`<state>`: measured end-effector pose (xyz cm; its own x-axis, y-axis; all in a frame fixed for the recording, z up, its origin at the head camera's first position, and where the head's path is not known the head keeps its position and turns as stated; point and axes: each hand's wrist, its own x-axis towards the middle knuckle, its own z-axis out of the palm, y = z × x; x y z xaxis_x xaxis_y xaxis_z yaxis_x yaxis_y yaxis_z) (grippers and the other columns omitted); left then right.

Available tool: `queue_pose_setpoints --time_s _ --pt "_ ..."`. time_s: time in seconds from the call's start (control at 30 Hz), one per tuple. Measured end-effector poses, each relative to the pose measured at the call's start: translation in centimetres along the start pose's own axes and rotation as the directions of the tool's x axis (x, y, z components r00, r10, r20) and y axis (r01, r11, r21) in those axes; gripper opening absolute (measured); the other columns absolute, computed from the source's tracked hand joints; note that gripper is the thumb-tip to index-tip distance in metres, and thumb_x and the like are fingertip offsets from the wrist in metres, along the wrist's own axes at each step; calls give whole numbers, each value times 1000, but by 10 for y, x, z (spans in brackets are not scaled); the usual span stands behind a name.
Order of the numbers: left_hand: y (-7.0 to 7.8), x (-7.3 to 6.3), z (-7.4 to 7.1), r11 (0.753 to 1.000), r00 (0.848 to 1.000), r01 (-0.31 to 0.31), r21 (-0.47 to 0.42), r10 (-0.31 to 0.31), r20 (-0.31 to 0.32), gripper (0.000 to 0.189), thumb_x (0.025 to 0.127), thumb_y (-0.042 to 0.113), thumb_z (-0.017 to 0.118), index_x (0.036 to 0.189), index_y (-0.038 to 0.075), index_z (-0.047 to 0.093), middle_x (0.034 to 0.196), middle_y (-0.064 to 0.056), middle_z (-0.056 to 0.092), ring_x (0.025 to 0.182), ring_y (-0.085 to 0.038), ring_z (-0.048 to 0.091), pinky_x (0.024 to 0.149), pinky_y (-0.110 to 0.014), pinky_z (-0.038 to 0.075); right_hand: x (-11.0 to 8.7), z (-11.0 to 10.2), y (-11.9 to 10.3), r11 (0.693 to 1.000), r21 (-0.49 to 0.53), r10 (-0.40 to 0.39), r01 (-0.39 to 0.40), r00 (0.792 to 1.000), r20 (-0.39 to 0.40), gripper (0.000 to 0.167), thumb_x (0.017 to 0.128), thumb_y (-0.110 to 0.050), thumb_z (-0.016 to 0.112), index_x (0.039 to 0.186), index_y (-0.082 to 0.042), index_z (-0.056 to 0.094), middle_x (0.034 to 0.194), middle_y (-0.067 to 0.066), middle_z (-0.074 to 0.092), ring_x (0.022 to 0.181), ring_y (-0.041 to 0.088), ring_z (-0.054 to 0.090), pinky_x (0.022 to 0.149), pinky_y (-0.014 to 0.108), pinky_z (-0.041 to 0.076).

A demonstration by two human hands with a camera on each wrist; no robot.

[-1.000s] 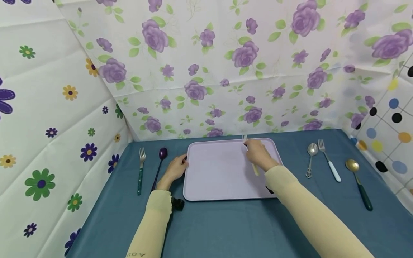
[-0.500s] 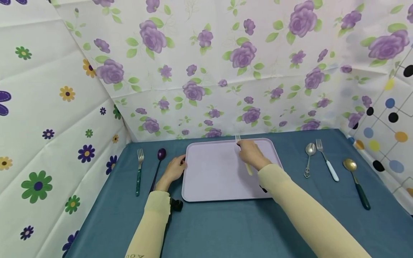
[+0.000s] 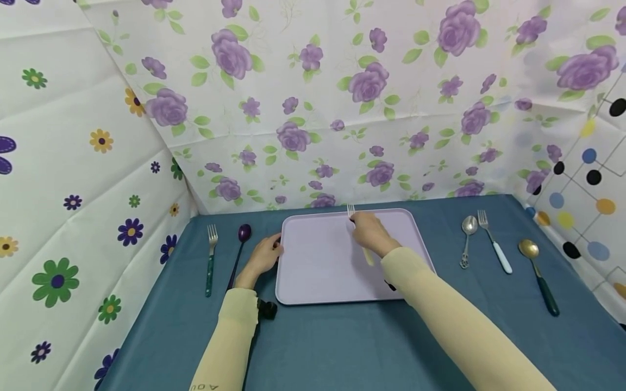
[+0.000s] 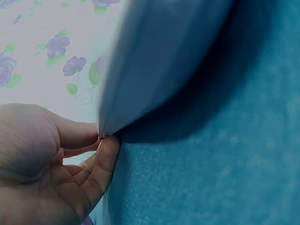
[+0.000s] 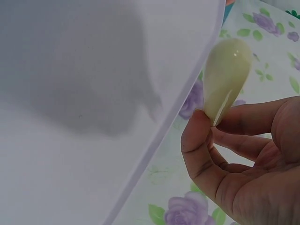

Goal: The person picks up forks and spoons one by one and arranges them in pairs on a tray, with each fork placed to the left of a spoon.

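Observation:
My right hand [image 3: 373, 233] holds a fork [image 3: 368, 256] above the lilac tray [image 3: 318, 271], its metal tines pointing to the back wall. The right wrist view shows the pale yellow fork handle [image 5: 228, 70] pinched between thumb and fingers, apart from the tray surface, which bears a shadow. At the tray's left side, my left hand [image 3: 266, 254] pinches the rim; close up, thumb and fingertips of the left hand [image 4: 70, 173] meet at the tray edge [image 4: 140, 75]. The middle of the fork is hidden behind my right hand.
Left of the tray lie a green-handled fork [image 3: 211, 266] and a dark purple spoon [image 3: 244, 233]. To its right are an ornate silver spoon [image 3: 467, 233], a white-handled fork [image 3: 499, 250] and a gold spoon with green handle [image 3: 540, 279]. Flowered cloth walls [image 3: 342, 103] stand behind and beside the blue tablecloth [image 3: 323, 347].
My right hand has moved left across the tray with the fork, from near its right side toward the middle. The left hand keeps its place on the rim.

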<state>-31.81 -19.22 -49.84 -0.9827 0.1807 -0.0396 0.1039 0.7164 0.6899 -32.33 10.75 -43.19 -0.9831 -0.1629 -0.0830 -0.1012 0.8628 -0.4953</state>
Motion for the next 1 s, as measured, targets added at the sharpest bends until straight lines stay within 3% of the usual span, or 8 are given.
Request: queue_pose_setpoints --time_s 0.17,0.3,0.47,0.63,1.0 --pt "0 1 1 1000 1000 -1 12 1 -1 47 105 6 51 150 -10 47 107 -18 58 96 -31 56 83 -44 46 1 2 -2 1000 22 9 -9 1000 9 44 98 6 49 139 2 64 129 24 66 91 30 66 73 38 58" --pt "0 2 1 1000 1000 0 13 0 2 47 105 6 51 150 -10 47 106 -17 57 94 -30 56 81 -42 46 2 4 -5 999 33 3 -3 1000 8 36 97 8 51 127 2 70 114 21 69 81 27 63 67 35 57" --pt "0 3 2 1000 1000 -14 16 14 3 47 105 6 51 149 -10 47 103 -16 57 90 -28 55 78 -38 44 2 7 -11 999 36 4 -4 1000 18 31 96 8 51 119 3 71 108 19 69 79 27 63 66 35 57" --pt "-1 2 1 1000 1000 -17 10 17 10 48 105 5 51 149 -11 46 103 -17 58 89 -28 57 78 -40 46 3 13 -19 999 44 3 -5 999 34 39 96 8 52 131 2 68 116 21 69 80 26 64 69 35 58" --pt "-3 2 2 1000 1000 -19 -2 19 -1 47 105 6 52 150 -10 47 105 -17 59 89 -27 61 78 -40 49 7 31 -36 998 60 2 -5 999 48 40 97 7 55 135 1 66 124 24 69 81 26 66 68 35 58"
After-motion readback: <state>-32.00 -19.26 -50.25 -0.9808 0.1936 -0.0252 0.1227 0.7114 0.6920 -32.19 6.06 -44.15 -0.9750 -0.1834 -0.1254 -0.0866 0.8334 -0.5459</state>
